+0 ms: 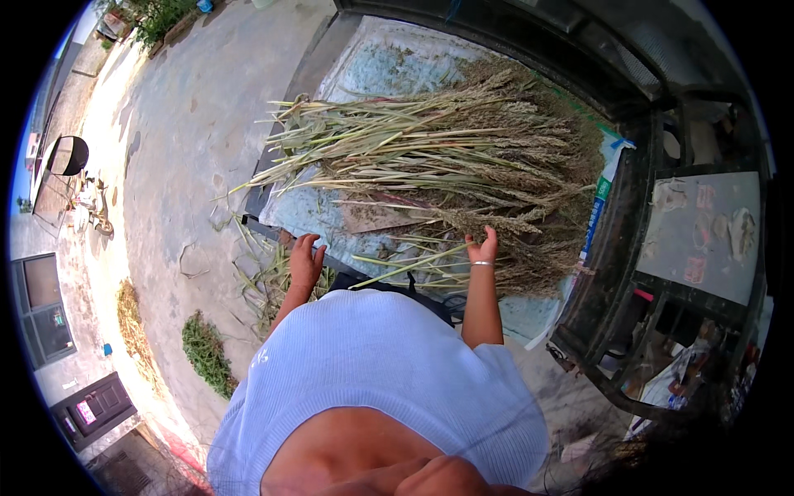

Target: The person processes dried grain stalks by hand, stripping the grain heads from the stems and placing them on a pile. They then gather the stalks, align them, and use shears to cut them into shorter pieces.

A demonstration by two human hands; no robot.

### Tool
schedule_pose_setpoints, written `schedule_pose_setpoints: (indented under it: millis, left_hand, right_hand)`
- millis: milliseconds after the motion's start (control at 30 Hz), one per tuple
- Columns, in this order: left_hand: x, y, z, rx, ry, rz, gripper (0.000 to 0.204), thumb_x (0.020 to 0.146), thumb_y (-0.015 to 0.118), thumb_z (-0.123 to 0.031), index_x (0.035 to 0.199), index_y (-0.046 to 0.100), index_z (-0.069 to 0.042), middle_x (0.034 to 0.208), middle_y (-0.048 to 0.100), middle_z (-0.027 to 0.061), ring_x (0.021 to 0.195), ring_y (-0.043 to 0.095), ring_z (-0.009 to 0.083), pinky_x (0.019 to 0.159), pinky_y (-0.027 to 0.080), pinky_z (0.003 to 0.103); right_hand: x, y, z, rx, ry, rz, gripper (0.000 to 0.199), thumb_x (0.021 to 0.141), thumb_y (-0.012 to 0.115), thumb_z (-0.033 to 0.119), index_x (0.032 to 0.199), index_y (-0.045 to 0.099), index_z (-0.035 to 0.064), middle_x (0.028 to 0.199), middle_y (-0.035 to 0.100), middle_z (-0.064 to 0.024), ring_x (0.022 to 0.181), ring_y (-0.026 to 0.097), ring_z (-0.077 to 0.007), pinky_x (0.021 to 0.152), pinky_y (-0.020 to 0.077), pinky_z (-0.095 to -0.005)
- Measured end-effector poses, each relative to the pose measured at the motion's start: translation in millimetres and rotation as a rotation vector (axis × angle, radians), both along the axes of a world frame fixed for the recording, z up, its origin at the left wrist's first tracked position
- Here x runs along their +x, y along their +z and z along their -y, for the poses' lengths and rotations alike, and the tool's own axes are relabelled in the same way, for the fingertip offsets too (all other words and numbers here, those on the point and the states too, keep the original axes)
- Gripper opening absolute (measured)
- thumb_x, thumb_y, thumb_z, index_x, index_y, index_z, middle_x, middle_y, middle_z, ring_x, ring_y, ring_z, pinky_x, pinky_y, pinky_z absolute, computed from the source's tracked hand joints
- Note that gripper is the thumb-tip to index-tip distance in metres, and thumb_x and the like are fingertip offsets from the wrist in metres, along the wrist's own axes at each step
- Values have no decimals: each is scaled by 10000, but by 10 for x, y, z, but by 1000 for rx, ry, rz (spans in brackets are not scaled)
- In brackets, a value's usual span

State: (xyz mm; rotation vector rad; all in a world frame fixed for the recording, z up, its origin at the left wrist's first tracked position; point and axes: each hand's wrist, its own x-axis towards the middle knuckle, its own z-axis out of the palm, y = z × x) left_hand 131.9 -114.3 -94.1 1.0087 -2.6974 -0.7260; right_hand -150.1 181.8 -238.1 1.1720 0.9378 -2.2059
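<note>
The stalks [364,147] are yellow-green, their seed heads [533,124] dull brown, the sheet [389,68] mottled pale blue.

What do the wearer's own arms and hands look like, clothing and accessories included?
Both the left hand and right hand are ungloved, forearms bare. A thin, pale bracelet circles the right wrist. The light-blue ribbed top has short sleeves.

Left hand [305,262], fingers [307,240] loosely bent, unclosed; right hand [483,249], grip unclear; forearms [482,306] forward, apart.
</note>
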Motion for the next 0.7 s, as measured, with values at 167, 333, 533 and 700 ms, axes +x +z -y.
schedule_pose_setpoints:
  millis: [167, 333, 533, 700]
  left_hand:
    - [-1018, 471, -301, -179, -354, -21, 409, 676, 666, -145, 1048, 512, -73, 1117, 490, 113, 1047, 453, 307, 869, 397, 378]
    - [-1683, 353, -615, -240, -721, 24, 573, 653, 681, -194, 1175, 460, -110, 1200, 445, 98, 1155, 384, 287, 972, 322, 384]
    - [-2110, -16, -917, -146, -938, 329, 576, 688, 642, -234, 1216, 422, -161, 1056, 547, 114, 983, 517, 305, 886, 387, 416]
    - [-2153, -23, -924, 47, -852, 234, 306, 761, 586, -323, 1016, 571, -155, 800, 602, 156, 760, 575, 339, 617, 454, 440]
  right_hand:
    - [85, 330, -100, -83, 15, -121, 308, 754, 535, 177, 1009, 404, 65, 937, 444, -106, 776, 428, -273, 599, 415, -416]
    - [173, 604, -209, -99, 3, -147, 205, 724, 523, 151, 892, 437, 70, 920, 459, -99, 832, 465, -271, 647, 412, -470]
    - [263, 881, -302, -179, 37, -197, 166, 731, 516, 157, 884, 501, 94, 876, 498, -50, 782, 494, -240, 612, 440, -418]
    - [267, 821, -361, -301, 40, -312, 207, 843, 553, 275, 987, 525, 129, 933, 554, -29, 828, 532, -185, 603, 454, -362]
